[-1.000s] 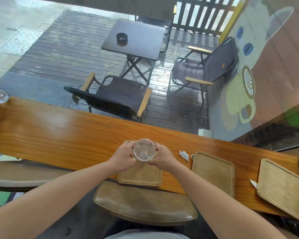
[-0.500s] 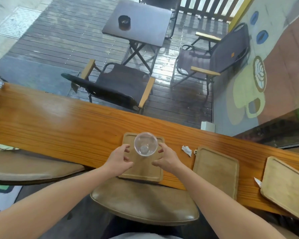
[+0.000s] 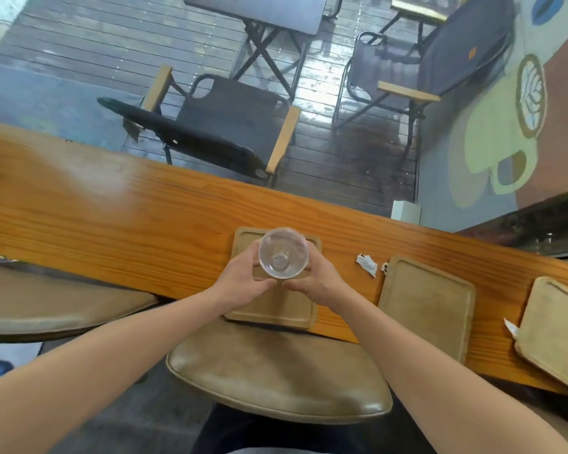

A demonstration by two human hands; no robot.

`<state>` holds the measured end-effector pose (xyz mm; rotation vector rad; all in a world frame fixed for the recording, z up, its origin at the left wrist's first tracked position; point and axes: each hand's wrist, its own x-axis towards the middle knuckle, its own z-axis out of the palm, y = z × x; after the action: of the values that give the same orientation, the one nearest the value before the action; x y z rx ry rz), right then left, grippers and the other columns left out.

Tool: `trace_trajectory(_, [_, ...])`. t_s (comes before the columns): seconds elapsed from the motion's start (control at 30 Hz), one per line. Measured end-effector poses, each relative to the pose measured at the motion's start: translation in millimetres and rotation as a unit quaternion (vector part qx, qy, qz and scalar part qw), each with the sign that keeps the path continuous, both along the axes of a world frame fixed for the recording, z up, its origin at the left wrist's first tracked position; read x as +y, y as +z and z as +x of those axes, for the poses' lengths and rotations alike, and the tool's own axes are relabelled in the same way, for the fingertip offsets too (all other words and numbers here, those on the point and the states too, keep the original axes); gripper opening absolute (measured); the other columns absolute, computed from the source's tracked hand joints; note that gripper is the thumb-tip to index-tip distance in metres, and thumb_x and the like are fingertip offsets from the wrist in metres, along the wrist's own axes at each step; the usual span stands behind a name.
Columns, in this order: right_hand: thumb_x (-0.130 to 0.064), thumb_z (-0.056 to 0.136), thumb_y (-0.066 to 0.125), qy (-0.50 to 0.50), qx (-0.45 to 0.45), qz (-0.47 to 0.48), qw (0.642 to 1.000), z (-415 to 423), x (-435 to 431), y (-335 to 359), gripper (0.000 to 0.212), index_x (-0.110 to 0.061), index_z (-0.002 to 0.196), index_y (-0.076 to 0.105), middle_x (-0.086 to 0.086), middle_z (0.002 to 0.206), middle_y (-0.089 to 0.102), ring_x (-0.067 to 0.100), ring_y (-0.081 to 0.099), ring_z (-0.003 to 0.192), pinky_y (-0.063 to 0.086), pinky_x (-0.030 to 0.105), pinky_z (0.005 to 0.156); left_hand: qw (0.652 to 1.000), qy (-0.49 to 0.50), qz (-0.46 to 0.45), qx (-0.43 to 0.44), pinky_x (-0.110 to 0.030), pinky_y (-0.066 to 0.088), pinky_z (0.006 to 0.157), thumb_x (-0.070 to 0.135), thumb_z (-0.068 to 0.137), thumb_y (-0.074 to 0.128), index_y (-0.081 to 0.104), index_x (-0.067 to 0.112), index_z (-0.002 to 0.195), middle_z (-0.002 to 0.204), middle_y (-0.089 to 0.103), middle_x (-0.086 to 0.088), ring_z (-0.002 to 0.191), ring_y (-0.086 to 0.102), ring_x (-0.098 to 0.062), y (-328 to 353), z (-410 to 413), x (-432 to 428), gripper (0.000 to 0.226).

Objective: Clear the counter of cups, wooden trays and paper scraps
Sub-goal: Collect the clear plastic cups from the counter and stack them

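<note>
Left hand and right hand curl their fingers round a clear plastic cup over the leftmost wooden tray, which overhangs the worktop's near edge; lifted or resting, I cannot tell; bare worktop runs left; rightward lie a paper scrap, a middle tray and a right tray.

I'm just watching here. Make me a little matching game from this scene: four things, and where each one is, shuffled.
Things:
1. clear plastic cup
2. small white paper scrap
3. brown padded stool seat
4. far-right square wooden tray

Places:
a. below the near edge of the orange wooden counter
b. cut off by the picture's right edge
c. gripped between left hand and right hand
d. on the counter, just left of the middle wooden tray

Pairs: 1-c, 2-d, 3-a, 4-b.
</note>
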<state>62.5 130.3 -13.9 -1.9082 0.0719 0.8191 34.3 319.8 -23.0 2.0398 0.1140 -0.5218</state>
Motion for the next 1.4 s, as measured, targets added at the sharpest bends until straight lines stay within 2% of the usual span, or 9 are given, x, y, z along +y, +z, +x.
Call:
trace_trajectory(0.1, [-0.027, 0.074, 0.088, -0.026, -0.007, 0.021, 0.999, -1.6, 5.4, 9.2, 0.075, -0.035, 0.137, 0.047, -0.011, 0.132, 0.055, 0.006, 0.054, 0.114, 0.044, 0.018, 0.086, 1.0, 0.005, 0.013, -0.017, -0.004, 0.038, 0.086, 0.026, 0.081, 0.083, 0.044, 0.029, 0.141, 0.124, 0.054, 0.017, 0.11, 0.053, 0.0, 10.4, 3.9, -6.4, 0.072])
trace_trajectory(0.3, [-0.023, 0.073, 0.089, -0.018, -0.004, 0.057, 0.998, -6.6, -6.9, 40.9, 0.072, -0.037, 0.133, 0.05, -0.009, 0.133, 0.058, 0.011, 0.058, 0.118, 0.052, 0.024, 0.089, 0.999, -0.024, 0.011, -0.029, -0.016, 0.048, 0.09, 0.034, 0.079, 0.083, 0.047, 0.036, 0.135, 0.121, 0.058, 0.023, 0.107, 0.058, 0.005, 44.7, -1.3, -4.2, 0.067])
trace_trajectory(0.4, [-0.017, 0.073, 0.088, -0.017, -0.001, 0.078, 0.997, -12.3, -15.0, 66.6, 0.078, -0.03, 0.139, 0.048, -0.001, 0.137, 0.056, 0.018, 0.058, 0.121, 0.053, 0.04, 0.099, 0.998, -0.033, 0.001, -0.047, -0.029, 0.05, 0.098, 0.041, 0.078, 0.082, 0.046, 0.029, 0.141, 0.124, 0.057, 0.02, 0.114, 0.058, -0.002, 67.5, -6.3, -7.6, 0.073])
trace_trajectory(0.53, [-0.025, 0.074, 0.088, -0.048, -0.05, 0.091, 0.993, -29.5, -25.7, 116.2, 0.082, -0.026, 0.143, 0.044, 0.002, 0.137, 0.056, 0.024, 0.057, 0.122, 0.048, 0.049, 0.105, 0.994, -0.052, -0.039, -0.09, -0.024, 0.048, 0.096, 0.05, 0.075, 0.078, 0.044, 0.028, 0.141, 0.133, 0.055, 0.012, 0.119, 0.055, -0.006, 105.4, -9.4, -20.8, 0.077])
trace_trajectory(0.63, [-0.03, 0.07, 0.09, -0.111, -0.094, 0.111, 0.983, -54.8, -37.4, 153.5, 0.087, -0.029, 0.143, 0.043, 0.006, 0.137, 0.055, 0.026, 0.06, 0.12, 0.049, 0.05, 0.103, 0.987, -0.074, -0.082, -0.117, -0.02, 0.05, 0.088, 0.042, 0.077, 0.079, 0.045, 0.029, 0.139, 0.135, 0.054, 0.006, 0.116, 0.055, -0.006, 136.1, -12.2, -33.6, 0.073])
trace_trajectory(0.87, [-0.037, 0.064, 0.09, -0.267, -0.196, 0.108, 0.937, -116.2, -45.9, 202.1, 0.085, -0.033, 0.137, 0.046, 0.009, 0.132, 0.057, 0.03, 0.063, 0.115, 0.054, 0.057, 0.094, 0.965, -0.152, -0.154, -0.15, -0.045, 0.056, 0.094, 0.022, 0.08, 0.082, 0.049, 0.024, 0.135, 0.128, 0.058, 0.0, 0.116, 0.059, -0.016, 198.8, -28.4, -53.5, 0.063])
trace_trajectory(1.03, [-0.057, 0.059, 0.086, -0.325, -0.23, 0.074, 0.914, -167.3, -54.2, 212.4, 0.091, -0.041, 0.137, 0.043, -0.002, 0.13, 0.057, 0.017, 0.062, 0.114, 0.058, 0.034, 0.084, 0.946, -0.215, -0.177, -0.163, -0.038, 0.057, 0.091, 0.019, 0.08, 0.083, 0.048, 0.036, 0.128, 0.124, 0.058, 0.004, 0.114, 0.06, -0.014, 213.4, -51.9, -72.2, 0.062])
trace_trajectory(1.2, [-0.05, 0.064, 0.089, -0.372, -0.235, 0.069, 0.895, -221.7, -78.0, 213.6, 0.081, -0.047, 0.132, 0.046, -0.005, 0.128, 0.059, 0.012, 0.064, 0.112, 0.056, 0.03, 0.084, 0.924, -0.279, -0.212, -0.152, -0.034, 0.06, 0.083, 0.019, 0.075, 0.086, 0.045, 0.05, 0.12, 0.121, 0.057, 0.011, 0.109, 0.062, -0.012, 217.7, -88.1, -105.4, 0.069])
trace_trajectory(1.4, [-0.059, 0.059, 0.089, -0.458, -0.249, 0.051, 0.852, -294.6, -124.6, 216.0, 0.08, -0.056, 0.127, 0.048, -0.015, 0.123, 0.06, 0.008, 0.065, 0.11, 0.055, 0.023, 0.078, 0.898, -0.348, -0.228, -0.141, -0.041, 0.061, 0.084, 0.049, 0.061, 0.089, 0.047, 0.049, 0.127, 0.122, 0.059, 0.019, 0.108, 0.065, -0.011, 225.1, -140.5, -173.6, 0.078])
